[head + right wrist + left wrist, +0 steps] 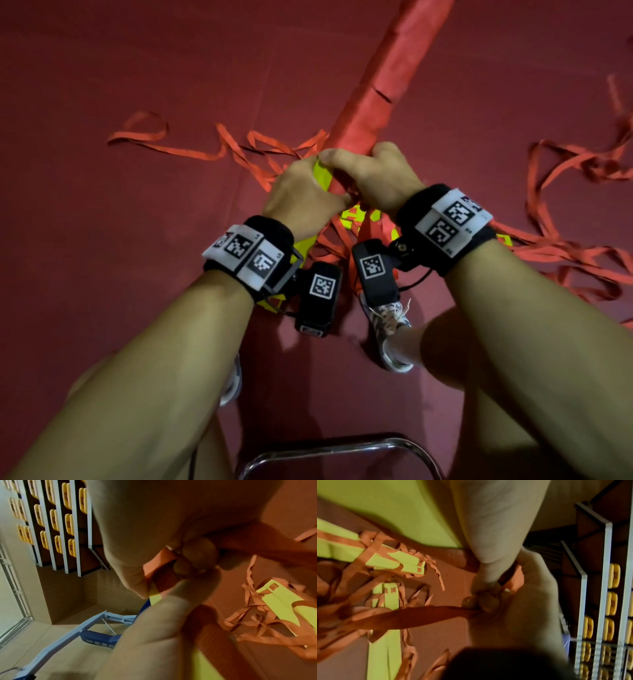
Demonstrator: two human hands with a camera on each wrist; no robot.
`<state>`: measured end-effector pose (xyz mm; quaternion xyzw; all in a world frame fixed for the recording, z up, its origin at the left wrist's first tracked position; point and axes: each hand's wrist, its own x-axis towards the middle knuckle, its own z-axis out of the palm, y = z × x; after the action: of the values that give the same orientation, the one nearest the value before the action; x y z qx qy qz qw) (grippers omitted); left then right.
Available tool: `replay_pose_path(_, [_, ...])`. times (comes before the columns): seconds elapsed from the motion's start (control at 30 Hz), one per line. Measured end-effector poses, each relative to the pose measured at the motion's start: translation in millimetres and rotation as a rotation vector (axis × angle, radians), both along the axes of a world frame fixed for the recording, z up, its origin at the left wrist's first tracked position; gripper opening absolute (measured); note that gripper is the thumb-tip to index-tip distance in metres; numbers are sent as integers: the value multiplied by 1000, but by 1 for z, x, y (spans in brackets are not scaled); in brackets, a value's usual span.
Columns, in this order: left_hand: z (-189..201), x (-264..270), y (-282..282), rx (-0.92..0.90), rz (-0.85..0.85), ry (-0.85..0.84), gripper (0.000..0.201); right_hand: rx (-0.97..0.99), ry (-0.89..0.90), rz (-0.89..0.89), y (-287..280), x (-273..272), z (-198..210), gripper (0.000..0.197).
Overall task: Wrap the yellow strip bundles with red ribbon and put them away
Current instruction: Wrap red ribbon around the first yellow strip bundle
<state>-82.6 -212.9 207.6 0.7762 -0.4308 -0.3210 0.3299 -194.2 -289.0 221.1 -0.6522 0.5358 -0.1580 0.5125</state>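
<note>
No legible words, brands or numbers were found. Black-and-white square code markers stood on the white plate of the left wristband (239,255) and of the right wristband (452,219), and one each on the left wrist camera (322,286) and right wrist camera (372,266). Small corner characters on the plates were too small to read. White lettering on a blue object (99,639) was blurred. A yellow strip (392,601) on the floor bore an H-shaped cut-out, not print.

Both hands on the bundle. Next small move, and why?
Probably wind one more ribbon turn down over the bare yellow end. The bundle is red-wrapped above the hands; yellow shows under the left hand, while the right hand grips the wrapped part.
</note>
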Motion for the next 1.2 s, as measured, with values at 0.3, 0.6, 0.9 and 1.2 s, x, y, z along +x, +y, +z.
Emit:
replay_pose_path(0.3, [13,12,2,179,-108,334,39,-35,-123,181,0,-2,0,48])
replay_pose_path(0.6, [10,2,6,121,-8,14,15,-83,288,245,-6,-7,-2,85])
replay_pose_path(0.9, [15,14,6,-15,140,-22,18,-6,15,304,-5,4,3,44])
replay_pose_path(1.2, [10,20,12,-112,66,-221,33,-429,55,160,19,23,13,62])
